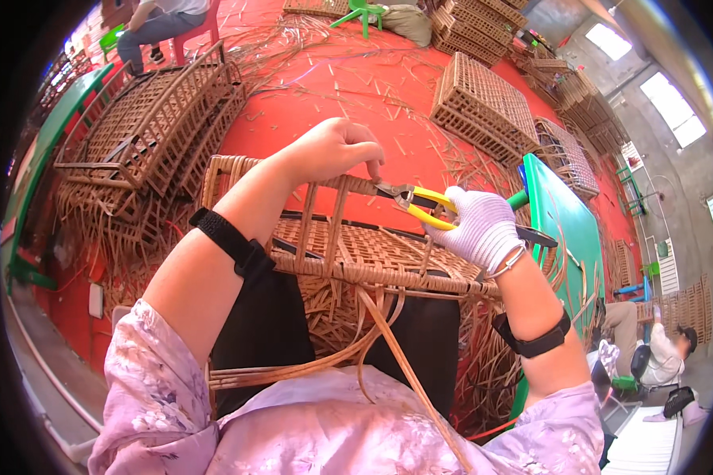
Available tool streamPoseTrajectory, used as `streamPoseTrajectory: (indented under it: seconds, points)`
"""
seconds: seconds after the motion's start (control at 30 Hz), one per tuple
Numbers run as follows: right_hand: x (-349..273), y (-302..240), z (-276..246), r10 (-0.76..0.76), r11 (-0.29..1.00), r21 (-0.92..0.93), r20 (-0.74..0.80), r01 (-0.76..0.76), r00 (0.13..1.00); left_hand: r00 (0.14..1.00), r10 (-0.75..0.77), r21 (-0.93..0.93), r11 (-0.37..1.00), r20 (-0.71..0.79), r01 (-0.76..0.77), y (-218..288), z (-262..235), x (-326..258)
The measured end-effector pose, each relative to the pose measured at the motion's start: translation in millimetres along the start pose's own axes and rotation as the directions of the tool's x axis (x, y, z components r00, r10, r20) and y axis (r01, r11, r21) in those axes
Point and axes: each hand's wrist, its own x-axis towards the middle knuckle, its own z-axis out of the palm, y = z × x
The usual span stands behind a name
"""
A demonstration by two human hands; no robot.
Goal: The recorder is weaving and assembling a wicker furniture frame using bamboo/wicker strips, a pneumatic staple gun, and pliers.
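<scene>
Gripping yellow-handled pliers [420, 207], the gloved right hand [479, 226] is nipping while the bare left hand [333, 149] is pinching the light, stiff rattan basket [356, 249] rim.

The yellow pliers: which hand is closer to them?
Right. The gloved right hand grips the yellow pliers by their handles. The bare left hand pinches the basket frame just beside the plier tips.

COUNT OF THINGS

One basket [356, 245] on the lap. One pair of pliers [420, 207]. One glove [479, 226]. Two black wristbands [230, 240] [535, 342]. Two hands at work. Two finished baskets [483, 103] [566, 154] on the red floor [348, 79], more stacked behind. Two other people seated.
</scene>
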Motion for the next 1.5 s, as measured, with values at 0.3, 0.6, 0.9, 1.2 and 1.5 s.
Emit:
streamPoseTrajectory:
  seconds: [0.3,0.6,0.9,1.2,1.5]
  points:
    - [-4,2,10,0.001,1.000,0.000,-0.210,-0.001,0.978,1.000,0.024,-0.005,1.000,0.001,-0.024,-2,0,0]
    - [-23,28,16,0.125,0.783,0.621,-0.189,0.020,0.974,0.999,-0.040,0.005,0.999,-0.033,0.040,5,2,0]
    - [-17,0,17,-0.489,-0.176,0.938,0.181,-0.300,0.853,0.994,-0.074,-0.073,0.994,0.081,0.080,15,1,-4]
    - [18,-8,8,-0.506,-0.068,0.890,0.358,-0.450,0.785,0.996,-0.047,-0.250,0.966,0.076,0.065,7,-3,-3]
    - [38,-18,-5,0.089,0.611,0.779,-0.242,0.139,0.966,0.995,-0.091,-0.236,0.968,-0.033,0.081,7,-5,-3]
